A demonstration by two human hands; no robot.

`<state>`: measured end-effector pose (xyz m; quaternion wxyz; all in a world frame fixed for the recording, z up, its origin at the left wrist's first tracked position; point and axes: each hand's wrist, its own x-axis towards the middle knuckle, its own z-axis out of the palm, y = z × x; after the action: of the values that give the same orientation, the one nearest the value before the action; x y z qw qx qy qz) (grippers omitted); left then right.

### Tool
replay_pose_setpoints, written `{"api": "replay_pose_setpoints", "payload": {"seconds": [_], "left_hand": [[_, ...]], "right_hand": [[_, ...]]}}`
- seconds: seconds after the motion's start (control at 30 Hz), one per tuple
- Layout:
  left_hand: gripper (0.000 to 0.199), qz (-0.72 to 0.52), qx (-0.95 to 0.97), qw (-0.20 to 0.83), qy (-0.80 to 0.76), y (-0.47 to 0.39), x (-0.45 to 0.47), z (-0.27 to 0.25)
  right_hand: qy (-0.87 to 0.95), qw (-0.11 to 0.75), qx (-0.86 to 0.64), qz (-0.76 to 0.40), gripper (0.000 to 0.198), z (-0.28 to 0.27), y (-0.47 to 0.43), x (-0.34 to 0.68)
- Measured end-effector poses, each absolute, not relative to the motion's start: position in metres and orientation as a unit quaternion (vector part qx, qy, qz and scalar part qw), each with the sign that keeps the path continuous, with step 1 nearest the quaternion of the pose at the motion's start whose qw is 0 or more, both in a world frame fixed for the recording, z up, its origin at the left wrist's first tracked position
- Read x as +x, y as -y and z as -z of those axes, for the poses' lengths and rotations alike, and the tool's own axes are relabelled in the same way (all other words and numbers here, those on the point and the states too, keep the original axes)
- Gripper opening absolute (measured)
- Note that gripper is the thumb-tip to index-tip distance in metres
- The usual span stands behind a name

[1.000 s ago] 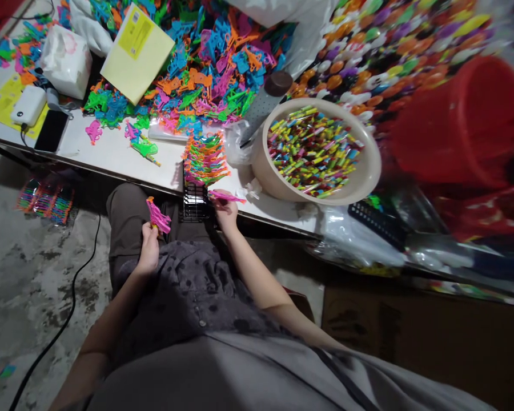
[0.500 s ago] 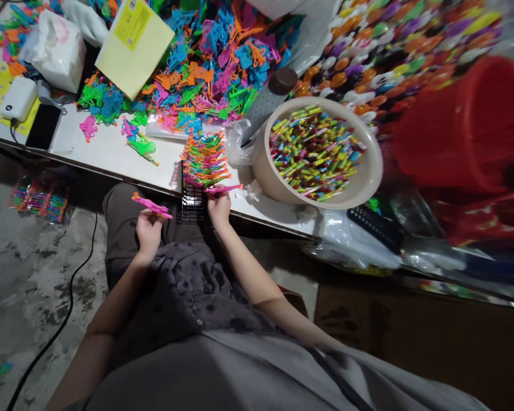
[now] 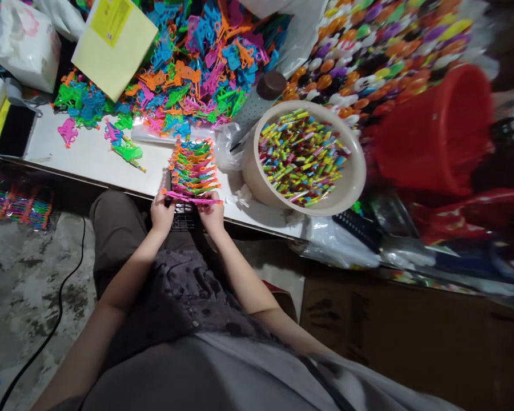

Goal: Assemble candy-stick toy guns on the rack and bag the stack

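My left hand (image 3: pixel 163 213) is closed on a slim pink plastic toy with an orange tip (image 3: pixel 174 195). Opposite it, my right hand (image 3: pixel 213 214) pinches another slim pink plastic toy (image 3: pixel 207 201). The inner ends of the two toys meet or overlap; I cannot tell whether they are joined. Both hands are at the front of a black wire rack (image 3: pixel 183 221), which juts over the table edge above my lap. Behind the hands, a row of colourful plastic toys (image 3: pixel 193 165) stands packed in that rack.
A beige tub (image 3: pixel 249 171) of small wrapped sticks stands at the right, beside a red bucket (image 3: pixel 415 140). Loose plastic toys (image 3: pixel 188 74) are heaped at the back under a yellow pad (image 3: pixel 111 51). A black phone (image 3: pixel 16 131) lies at the left.
My left hand has moved right and up with its pink toy, from over my lap to the rack. My right hand stays near the rack's front with its toy. The camera view has shifted slightly.
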<state>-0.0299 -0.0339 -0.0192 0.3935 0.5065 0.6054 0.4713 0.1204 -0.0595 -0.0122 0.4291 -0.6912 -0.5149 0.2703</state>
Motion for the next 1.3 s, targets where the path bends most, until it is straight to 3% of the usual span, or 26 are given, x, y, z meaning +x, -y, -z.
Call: {"api": "replay_pose_setpoints", "payload": {"seconds": [0.2, 0.43, 0.63, 0.83, 1.3], "left_hand": [[0.015, -0.426, 0.546, 0.380, -0.613, 0.034, -0.036, 0.011], [0.016, -0.354, 0.607, 0.371, -0.606, 0.035, -0.036, 0.006], [0.017, -0.350, 0.608, 0.345, -0.624, 0.026, -0.030, 0.002], [0.014, -0.328, 0.656, 0.303, -0.609, 0.026, -0.031, -0.001], [0.027, -0.217, 0.688, 0.288, -0.630, 0.020, -0.036, -0.014]], "right_hand": [[0.534, 0.367, -0.706, -0.285, 0.015, 0.006, 0.048, 0.129], [0.521, 0.393, -0.710, -0.264, 0.017, 0.008, 0.050, 0.123], [0.482, 0.353, -0.751, -0.280, 0.016, 0.011, 0.049, 0.125], [0.505, 0.392, -0.714, -0.284, 0.018, 0.012, 0.047, 0.122], [0.530, 0.338, -0.734, -0.258, 0.028, 0.003, 0.039, 0.115]]}}
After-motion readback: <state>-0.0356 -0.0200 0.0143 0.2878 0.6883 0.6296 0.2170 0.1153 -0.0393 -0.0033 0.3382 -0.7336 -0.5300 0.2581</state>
